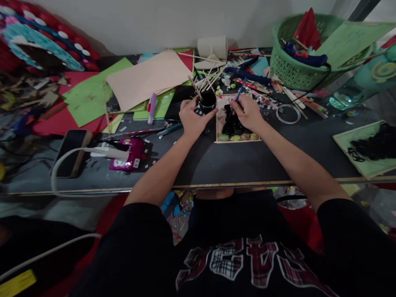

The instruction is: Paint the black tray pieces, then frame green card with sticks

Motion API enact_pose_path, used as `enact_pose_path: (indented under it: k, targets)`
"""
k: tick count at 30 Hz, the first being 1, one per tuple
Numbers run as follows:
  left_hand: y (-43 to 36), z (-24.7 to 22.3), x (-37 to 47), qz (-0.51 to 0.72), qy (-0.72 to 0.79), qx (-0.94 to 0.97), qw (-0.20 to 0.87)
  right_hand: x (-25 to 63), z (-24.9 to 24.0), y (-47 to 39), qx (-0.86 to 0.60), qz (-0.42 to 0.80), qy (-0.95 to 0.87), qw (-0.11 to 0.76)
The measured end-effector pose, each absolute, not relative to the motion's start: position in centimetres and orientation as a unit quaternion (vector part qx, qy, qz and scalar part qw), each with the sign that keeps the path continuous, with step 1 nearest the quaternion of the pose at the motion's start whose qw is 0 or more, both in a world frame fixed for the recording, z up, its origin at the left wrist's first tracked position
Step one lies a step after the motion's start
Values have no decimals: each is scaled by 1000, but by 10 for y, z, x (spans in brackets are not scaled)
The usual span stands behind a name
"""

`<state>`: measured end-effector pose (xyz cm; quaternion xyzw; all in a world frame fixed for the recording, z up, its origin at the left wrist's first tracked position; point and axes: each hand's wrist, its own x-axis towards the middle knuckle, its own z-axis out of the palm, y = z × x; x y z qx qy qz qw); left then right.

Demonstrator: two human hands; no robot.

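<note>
My left hand (194, 114) is wrapped round a small dark jar (208, 101) of what looks like black paint, with a thin stick (194, 86) slanting up beside it. Between the thumb and fingers of my right hand (247, 110) is a slim blue paintbrush (240, 90), its tip down over a small framed panel (220, 119). Glossy black covers much of that panel's middle, and greenish and brown pebbles (236, 137) line its near edge. The panel lies flat on the dark table, just right of the jar.
Coloured paper sheets (148, 78) and a purple marker (152, 108) lie left. Sticks and scraps clutter the back near a cardboard roll (213, 47). A green basket (284, 68), a bottle (352, 86) and a second black-painted panel (349, 144) are right. A phone (72, 150) and a cabled purple power adapter (127, 154) lie front left.
</note>
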<state>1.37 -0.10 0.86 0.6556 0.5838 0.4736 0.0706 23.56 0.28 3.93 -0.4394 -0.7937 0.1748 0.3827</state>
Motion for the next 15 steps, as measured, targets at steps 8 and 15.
enact_pose_path:
  k: [8,15]
  targets:
    - [0,6,14,470,582,660,67,240,35,1,-450,245,-738,438]
    - [-2,11,15,467,582,660,85,233,35,-3,-457,255,-743,417]
